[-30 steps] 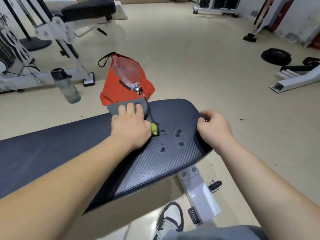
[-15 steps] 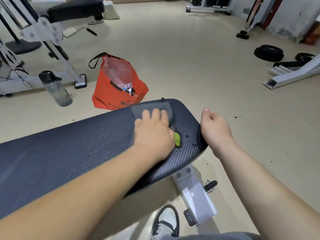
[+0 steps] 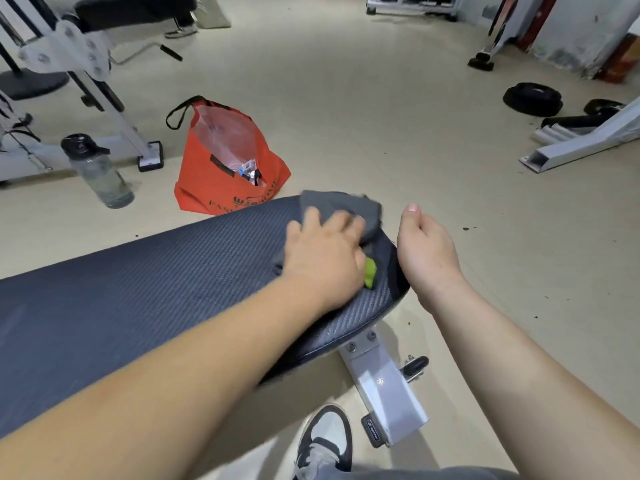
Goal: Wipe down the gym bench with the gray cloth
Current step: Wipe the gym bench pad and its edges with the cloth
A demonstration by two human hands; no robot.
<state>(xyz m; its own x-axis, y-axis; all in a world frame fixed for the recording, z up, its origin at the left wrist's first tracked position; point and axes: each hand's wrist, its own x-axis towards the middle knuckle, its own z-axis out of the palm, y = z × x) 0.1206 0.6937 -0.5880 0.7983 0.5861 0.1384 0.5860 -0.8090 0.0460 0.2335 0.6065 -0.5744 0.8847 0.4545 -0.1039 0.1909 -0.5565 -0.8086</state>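
The gym bench (image 3: 145,285) has a dark textured pad running from the left edge to the centre of the head view. My left hand (image 3: 323,258) presses the gray cloth (image 3: 341,211) flat on the pad's right end, fingers spread over it. A small green tag (image 3: 370,277) of the cloth sticks out beside my palm. My right hand (image 3: 426,251) hovers just off the pad's right tip, fingers loosely curled, thumb up, holding nothing.
An orange bag (image 3: 225,171) and a clear water bottle (image 3: 98,173) stand on the floor behind the bench. The bench's white leg (image 3: 384,382) and my shoe (image 3: 327,439) are below. Gym machines stand far left, weight plates (image 3: 531,98) far right.
My left hand has slid the cloth rightward to the pad's end, wiping over the water drops. My right hand has let go of the pad's tip and lifted beside it.
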